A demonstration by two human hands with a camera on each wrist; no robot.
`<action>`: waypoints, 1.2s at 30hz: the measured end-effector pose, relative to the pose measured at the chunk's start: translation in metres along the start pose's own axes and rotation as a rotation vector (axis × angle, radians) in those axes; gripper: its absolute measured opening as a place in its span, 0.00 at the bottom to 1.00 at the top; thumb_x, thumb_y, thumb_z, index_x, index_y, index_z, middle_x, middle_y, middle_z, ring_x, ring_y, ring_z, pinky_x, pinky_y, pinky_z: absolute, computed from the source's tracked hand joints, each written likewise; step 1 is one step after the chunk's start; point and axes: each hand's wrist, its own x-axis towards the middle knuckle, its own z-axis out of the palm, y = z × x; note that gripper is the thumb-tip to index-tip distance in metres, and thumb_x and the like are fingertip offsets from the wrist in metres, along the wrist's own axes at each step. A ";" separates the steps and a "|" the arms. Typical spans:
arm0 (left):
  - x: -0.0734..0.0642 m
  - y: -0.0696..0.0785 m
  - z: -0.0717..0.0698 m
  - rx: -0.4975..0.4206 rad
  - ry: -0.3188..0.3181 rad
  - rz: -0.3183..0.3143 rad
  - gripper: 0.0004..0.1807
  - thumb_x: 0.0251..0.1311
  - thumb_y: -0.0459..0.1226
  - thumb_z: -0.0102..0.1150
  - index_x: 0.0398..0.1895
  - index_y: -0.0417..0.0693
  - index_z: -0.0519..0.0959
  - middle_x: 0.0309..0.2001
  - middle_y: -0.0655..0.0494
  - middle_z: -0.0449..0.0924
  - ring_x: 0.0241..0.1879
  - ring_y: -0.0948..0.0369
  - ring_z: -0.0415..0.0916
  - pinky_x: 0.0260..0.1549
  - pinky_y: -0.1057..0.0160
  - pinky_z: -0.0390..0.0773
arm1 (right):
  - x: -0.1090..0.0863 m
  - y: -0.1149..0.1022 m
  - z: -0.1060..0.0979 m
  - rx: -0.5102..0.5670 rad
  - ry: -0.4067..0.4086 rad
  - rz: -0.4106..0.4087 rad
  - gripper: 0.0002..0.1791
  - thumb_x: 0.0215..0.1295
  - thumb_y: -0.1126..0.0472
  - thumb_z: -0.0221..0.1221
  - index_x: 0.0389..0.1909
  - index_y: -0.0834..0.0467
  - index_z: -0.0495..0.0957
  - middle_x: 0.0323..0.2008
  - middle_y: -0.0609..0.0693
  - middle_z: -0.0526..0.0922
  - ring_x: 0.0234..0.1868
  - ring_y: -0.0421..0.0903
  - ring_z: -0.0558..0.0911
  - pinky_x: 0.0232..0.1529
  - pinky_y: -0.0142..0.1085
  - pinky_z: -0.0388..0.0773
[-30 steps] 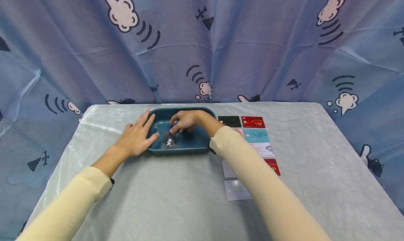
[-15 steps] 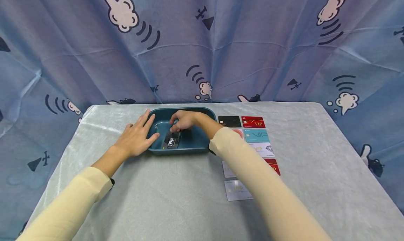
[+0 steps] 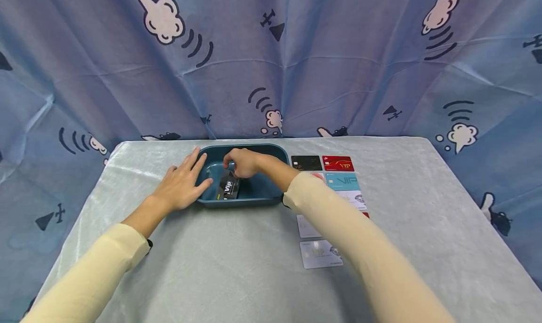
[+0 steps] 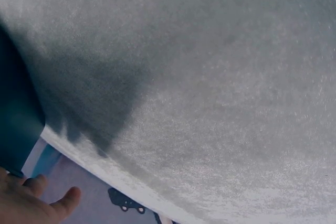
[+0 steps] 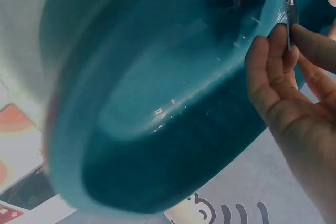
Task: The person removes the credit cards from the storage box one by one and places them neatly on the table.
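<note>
A black VIP card [image 3: 228, 186] is tilted up inside the teal basin [image 3: 262, 202]. My right hand [image 3: 245, 163] reaches into the basin and pinches the card's edge between thumb and fingers; the right wrist view shows the card [image 5: 290, 3] nearly edge-on in that pinch. My left hand [image 3: 182, 181] rests on the basin's left rim with its fingers spread and straight. In the left wrist view only part of the left hand [image 4: 31, 200] appears, beside the basin's dark wall [image 4: 18, 114].
Right of the basin lie several cards in rows: a black card [image 3: 306, 162], a red card [image 3: 338, 163], a teal card [image 3: 342, 181] and white cards, one white card [image 3: 319, 254] nearest the front. My right sleeve [image 3: 338, 229] covers some. A patterned blue curtain [image 3: 271, 59] hangs behind the table.
My right hand has closed its fingers on the black card and tilted it up from the basin floor. The left hand has stayed on the rim.
</note>
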 end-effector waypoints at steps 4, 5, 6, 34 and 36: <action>0.000 0.000 0.000 0.000 -0.006 -0.001 0.42 0.74 0.55 0.42 0.80 0.42 0.44 0.80 0.42 0.34 0.77 0.43 0.44 0.62 0.30 0.56 | -0.006 0.003 -0.003 0.004 -0.009 -0.033 0.25 0.65 0.75 0.54 0.63 0.59 0.74 0.24 0.47 0.70 0.25 0.41 0.69 0.27 0.30 0.65; 0.000 0.000 0.000 0.000 -0.007 -0.001 0.42 0.74 0.55 0.42 0.80 0.42 0.44 0.80 0.42 0.34 0.77 0.43 0.44 0.62 0.30 0.56 | -0.008 0.004 -0.003 0.008 -0.012 -0.040 0.26 0.65 0.75 0.55 0.63 0.59 0.74 0.23 0.47 0.71 0.24 0.41 0.69 0.27 0.30 0.65; 0.001 0.001 0.000 -0.001 -0.009 -0.002 0.42 0.74 0.55 0.42 0.80 0.42 0.44 0.80 0.42 0.34 0.77 0.43 0.44 0.62 0.31 0.56 | -0.010 0.005 -0.004 0.007 -0.011 -0.048 0.26 0.64 0.75 0.55 0.63 0.59 0.74 0.22 0.47 0.71 0.24 0.40 0.69 0.27 0.30 0.66; 0.000 0.001 0.000 0.004 -0.005 -0.011 0.42 0.74 0.55 0.42 0.80 0.43 0.44 0.80 0.42 0.34 0.77 0.44 0.43 0.62 0.30 0.55 | -0.070 0.024 0.007 0.012 0.135 -0.224 0.20 0.67 0.73 0.59 0.59 0.62 0.76 0.38 0.53 0.82 0.34 0.45 0.82 0.41 0.35 0.78; 0.000 0.002 0.000 0.004 -0.003 -0.010 0.42 0.74 0.55 0.42 0.80 0.43 0.44 0.80 0.42 0.34 0.77 0.44 0.43 0.62 0.30 0.55 | -0.074 0.028 0.007 0.018 0.143 -0.219 0.20 0.67 0.73 0.58 0.59 0.62 0.76 0.39 0.54 0.82 0.34 0.45 0.83 0.41 0.36 0.79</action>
